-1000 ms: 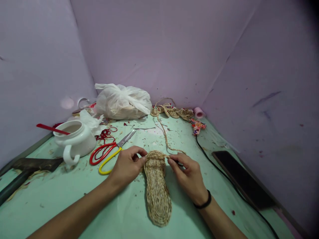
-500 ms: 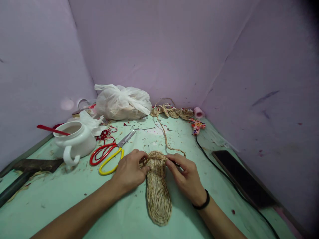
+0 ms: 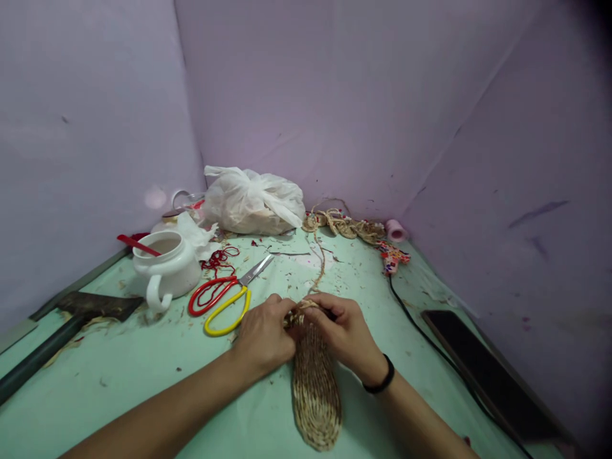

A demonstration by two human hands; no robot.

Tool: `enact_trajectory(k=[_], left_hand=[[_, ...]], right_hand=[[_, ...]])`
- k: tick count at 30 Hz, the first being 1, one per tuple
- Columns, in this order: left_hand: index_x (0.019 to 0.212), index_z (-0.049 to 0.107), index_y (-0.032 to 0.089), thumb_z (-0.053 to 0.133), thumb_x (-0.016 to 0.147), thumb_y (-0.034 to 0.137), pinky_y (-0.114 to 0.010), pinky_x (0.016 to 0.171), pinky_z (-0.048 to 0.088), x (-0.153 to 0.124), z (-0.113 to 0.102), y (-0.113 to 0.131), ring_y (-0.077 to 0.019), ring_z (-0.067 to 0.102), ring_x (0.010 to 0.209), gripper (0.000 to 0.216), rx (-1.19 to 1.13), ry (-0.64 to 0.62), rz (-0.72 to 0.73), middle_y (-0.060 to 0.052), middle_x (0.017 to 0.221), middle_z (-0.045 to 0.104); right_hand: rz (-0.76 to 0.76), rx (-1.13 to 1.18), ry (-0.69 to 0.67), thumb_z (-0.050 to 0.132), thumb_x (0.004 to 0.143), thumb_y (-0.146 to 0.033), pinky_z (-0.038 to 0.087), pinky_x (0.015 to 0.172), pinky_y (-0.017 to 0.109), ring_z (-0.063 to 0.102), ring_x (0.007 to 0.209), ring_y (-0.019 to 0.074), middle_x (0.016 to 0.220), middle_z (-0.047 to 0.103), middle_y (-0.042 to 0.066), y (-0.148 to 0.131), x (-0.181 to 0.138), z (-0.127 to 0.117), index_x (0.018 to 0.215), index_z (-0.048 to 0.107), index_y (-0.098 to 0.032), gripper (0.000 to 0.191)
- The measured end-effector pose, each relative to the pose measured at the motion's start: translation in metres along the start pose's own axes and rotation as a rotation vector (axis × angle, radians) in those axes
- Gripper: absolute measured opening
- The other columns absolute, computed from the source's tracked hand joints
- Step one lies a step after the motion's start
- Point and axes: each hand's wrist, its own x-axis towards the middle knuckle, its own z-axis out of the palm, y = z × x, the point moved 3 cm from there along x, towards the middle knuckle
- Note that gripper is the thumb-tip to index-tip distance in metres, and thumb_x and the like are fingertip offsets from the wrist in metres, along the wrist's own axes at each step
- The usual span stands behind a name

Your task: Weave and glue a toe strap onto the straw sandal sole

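Note:
A long, rounded sole of coiled straw braid lies lengthwise on the table, its near end toward me. My left hand grips the far end from the left, fingers curled around the edge. From the right, my right hand pinches the same end, thumb and fingers closed on a bit of braid there. My fingers cover much of that far end. A thin straw cord runs away from it toward the back. The red and yellow scissors lie partly open left of my left hand.
Left stand a white pot with a red stick and a hammer-like tool. At the back are a tied plastic bag, straw pieces and a pink roll. A phone and black cable lie right.
My right hand has moved in over the far end of the sole, closer to my left hand. That end now bends up between my fingers. The view has shifted slightly left.

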Motion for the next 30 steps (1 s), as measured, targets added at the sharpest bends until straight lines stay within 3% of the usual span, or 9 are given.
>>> enact_trajectory(k=[4,7,10,13,15,17,21,27,30], left_hand=[[0.081,0.061,0.026,0.059,0.071,0.027,-0.029,0.056,0.037,-0.002,0.002,0.0,-0.0229,0.061,0.071,0.01,0.023,0.003,-0.045,-0.002,0.077,0.06],[0.083,0.062,0.027,0.062,0.069,0.029,-0.031,0.058,0.04,-0.003,0.004,0.0,-0.0236,0.061,0.073,0.014,0.018,0.008,-0.062,-0.002,0.081,0.062],[0.085,0.063,0.025,0.061,0.07,0.03,-0.031,0.06,0.042,-0.001,0.0,-0.003,-0.0225,0.061,0.073,0.016,-0.011,-0.024,-0.037,-0.003,0.083,0.063],[0.09,0.064,0.021,0.054,0.076,0.03,-0.031,0.067,0.045,0.008,-0.02,-0.013,-0.0209,0.061,0.078,0.019,-0.037,-0.012,-0.028,-0.005,0.087,0.065],[0.098,0.062,0.019,0.046,0.079,0.025,-0.033,0.072,0.045,0.014,-0.038,-0.026,-0.0227,0.061,0.086,0.025,0.101,0.004,-0.073,-0.008,0.097,0.064],[0.1,0.061,0.017,0.044,0.076,0.019,-0.038,0.069,0.045,0.018,-0.05,-0.043,-0.0281,0.061,0.085,0.029,0.324,-0.104,-0.205,-0.012,0.097,0.064],[0.1,0.059,0.012,0.044,0.067,0.009,-0.039,0.07,0.045,0.02,-0.052,-0.064,-0.0318,0.058,0.091,0.036,0.515,-0.224,-0.238,-0.019,0.103,0.058],[0.105,0.053,0.013,0.045,0.064,0.011,-0.037,0.067,0.044,0.026,-0.049,-0.069,-0.0319,0.059,0.088,0.043,0.439,-0.208,-0.301,-0.017,0.095,0.063],[0.11,0.053,0.015,0.048,0.064,0.02,-0.037,0.068,0.044,0.032,-0.059,-0.069,-0.0331,0.059,0.09,0.046,0.318,-0.129,-0.359,-0.016,0.097,0.065]], right_hand=[[0.09,0.14,0.161,0.058,0.075,-0.022,0.041,0.045,0.021,0.051,0.049,0.0106,0.054,0.059,-0.001,-0.004,0.002,-0.008,0.066,0.064,-0.017,0.012],[0.101,0.309,0.335,0.06,0.074,-0.029,0.026,0.035,0.019,0.037,0.039,0.006,0.054,0.054,-0.003,-0.012,0.005,-0.031,0.068,0.063,-0.019,0.012],[0.115,0.377,0.456,0.065,0.068,-0.034,0.02,0.034,0.019,0.031,0.038,0.0047,0.056,0.054,-0.002,-0.022,0.012,-0.058,0.07,0.065,-0.019,0.015],[0.284,0.288,0.327,0.07,0.064,-0.034,0.02,0.036,0.02,0.032,0.042,0.0052,0.065,0.061,0.002,-0.024,0.017,-0.073,0.078,0.069,-0.018,0.021],[0.392,0.295,0.189,0.069,0.067,-0.035,0.024,0.039,0.019,0.037,0.05,0.0067,0.081,0.066,0.005,-0.019,0.016,-0.076,0.085,0.07,-0.017,0.025],[0.441,0.38,0.12,0.066,0.07,-0.038,0.029,0.044,0.019,0.043,0.06,0.0089,0.093,0.066,0.008,-0.011,0.012,-0.074,0.09,0.071,-0.018,0.029],[0.455,0.515,0.21,0.071,0.065,-0.038,0.031,0.048,0.02,0.042,0.059,0.0079,0.086,0.066,0.006,0.008,0.004,-0.067,0.088,0.072,-0.017,0.031],[0.47,0.578,0.308,0.075,0.057,-0.036,0.029,0.046,0.02,0.039,0.049,0.0046,0.065,0.06,0.0,0.019,-0.001,-0.054,0.081,0.073,-0.016,0.031],[0.451,0.548,0.357,0.076,0.055,-0.035,0.03,0.046,0.02,0.041,0.047,0.0049,0.059,0.059,-0.001,0.019,-0.001,-0.055,0.079,0.073,-0.014,0.032]])
